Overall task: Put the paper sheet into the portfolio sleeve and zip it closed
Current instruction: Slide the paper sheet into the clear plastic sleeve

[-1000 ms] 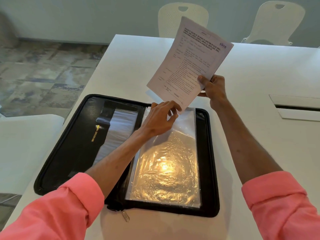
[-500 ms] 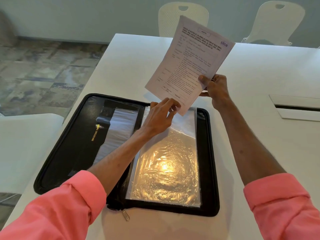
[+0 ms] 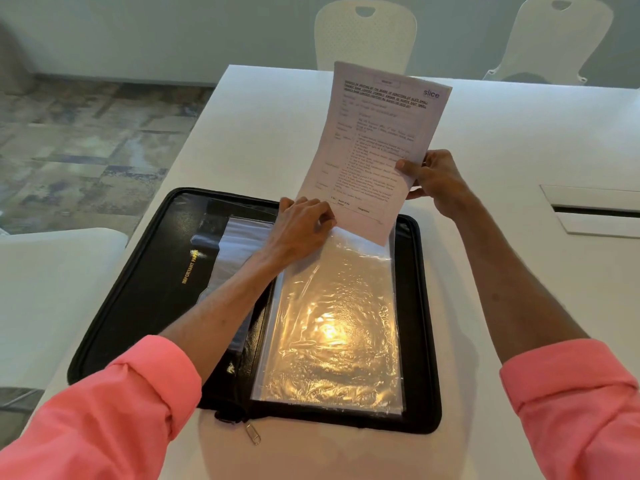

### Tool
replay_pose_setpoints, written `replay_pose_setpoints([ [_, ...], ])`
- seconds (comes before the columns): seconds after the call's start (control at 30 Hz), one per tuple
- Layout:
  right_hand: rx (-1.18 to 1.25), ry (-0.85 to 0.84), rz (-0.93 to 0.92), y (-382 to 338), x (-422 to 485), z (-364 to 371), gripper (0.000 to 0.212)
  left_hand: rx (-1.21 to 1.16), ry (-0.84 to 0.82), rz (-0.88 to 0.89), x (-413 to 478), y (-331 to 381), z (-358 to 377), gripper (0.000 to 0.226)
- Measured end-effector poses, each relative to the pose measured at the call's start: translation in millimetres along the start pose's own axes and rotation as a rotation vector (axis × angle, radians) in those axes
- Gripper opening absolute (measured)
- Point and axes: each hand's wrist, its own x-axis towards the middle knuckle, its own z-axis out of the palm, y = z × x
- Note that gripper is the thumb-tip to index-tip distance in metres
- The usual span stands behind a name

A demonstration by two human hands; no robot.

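Observation:
A black zip portfolio point(image 3: 420, 341) lies open on the white table point(image 3: 263, 133). On its right half lies a clear plastic sleeve point(image 3: 332, 327), shiny with a lamp's reflection. My right hand point(image 3: 434, 178) grips a printed paper sheet point(image 3: 375, 143) by its right edge and holds it nearly upright. The sheet's lower corner meets the sleeve's top opening. My left hand point(image 3: 303, 228) pinches the sleeve's top edge at its left end, beside the sheet's bottom. The zipper pull point(image 3: 252, 433) hangs at the portfolio's near edge.
Two white chairs point(image 3: 365, 32) stand beyond the table's far edge. A cable slot point(image 3: 595, 211) is set into the table on the right. Another white surface point(image 3: 52, 289) sits to the left, with patterned floor behind it.
The sheet has turned more upright and dropped, so its lower corner now meets the sleeve's mouth. My right hand came down slightly with it. My left hand stayed on the sleeve's top edge.

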Motion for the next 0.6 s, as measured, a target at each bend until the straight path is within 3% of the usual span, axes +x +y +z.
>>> replay_pose_setpoints([
  [0.4, 0.044, -0.104, -0.003, 7.7, 10.5, -8.4, 0.033, 0.189, -0.011, -0.012, -4.0, -44.2, -33.9, 0.019],
  [0.6, 0.017, -0.154, -0.024, 5.1, 20.6, -9.8, 0.033, 0.229, -0.070, 0.063, -5.4, -57.6, -47.5, 0.021],
])
